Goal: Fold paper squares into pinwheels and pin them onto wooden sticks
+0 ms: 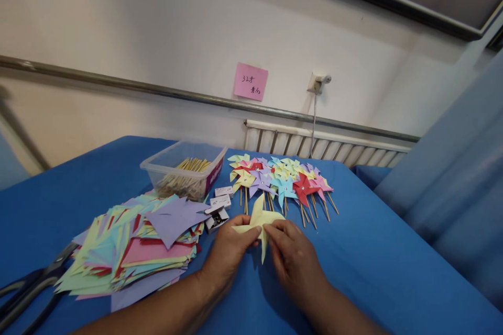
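Yellow paper (270, 216) is sitting between the left hand (234, 239), pinching its left side, and the right hand (294, 251) (fingers curled), pinching near its centre; neither is nearer.

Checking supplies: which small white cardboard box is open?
The white box nearest the left hand: dark contents show inside, while the middle box and farthest box look shut.

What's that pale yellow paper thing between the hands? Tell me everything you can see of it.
The pale yellow pinwheel looks like folded paper, its pointed blades spreading from the middle, one upward, one downward. It is held above the blue tabletop. The left hand grips its left side, thumb near the centre; the right hand pinches close to the centre. Fingers partly cover the middle, so any fastening cannot be made out.
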Tool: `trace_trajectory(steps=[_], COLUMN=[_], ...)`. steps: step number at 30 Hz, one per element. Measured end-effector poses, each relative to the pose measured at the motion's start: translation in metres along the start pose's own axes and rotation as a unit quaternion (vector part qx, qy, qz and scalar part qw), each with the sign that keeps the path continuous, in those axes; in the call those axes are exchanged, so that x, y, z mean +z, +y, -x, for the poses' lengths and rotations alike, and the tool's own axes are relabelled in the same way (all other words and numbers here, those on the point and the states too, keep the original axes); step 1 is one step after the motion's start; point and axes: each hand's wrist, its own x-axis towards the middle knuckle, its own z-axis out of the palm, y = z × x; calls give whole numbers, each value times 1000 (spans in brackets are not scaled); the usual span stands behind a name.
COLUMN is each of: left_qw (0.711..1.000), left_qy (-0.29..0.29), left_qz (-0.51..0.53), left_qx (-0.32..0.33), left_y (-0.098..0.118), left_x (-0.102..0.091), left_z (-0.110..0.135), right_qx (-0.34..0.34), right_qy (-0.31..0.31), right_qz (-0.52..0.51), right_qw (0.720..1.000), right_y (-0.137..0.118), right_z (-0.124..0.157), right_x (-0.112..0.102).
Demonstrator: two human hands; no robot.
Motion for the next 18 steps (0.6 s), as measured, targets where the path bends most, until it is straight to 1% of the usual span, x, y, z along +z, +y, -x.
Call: trace_trajectory(steps=[5,8,14,18], left_qw=[999,999,999,1000], left_qy=[0,9,22,24], left_qz=[-39,-52,-25,-16], left_qx=[11,13,1,-11], left_y=[-3,-5,-6,-8], left_x=[-2,-2,1,2], left_z=[-1,-1,2,3], right_qx=[8,4,-14,-12], right_qy=[-38,-48,-49,-57], right_qz=[34,52,73,52], right_qw=[999,997,996,997], right_y=[-5,-7,-2,0], right_z=[-2,-2,4,7], right_x=[-4,-4,2,4])
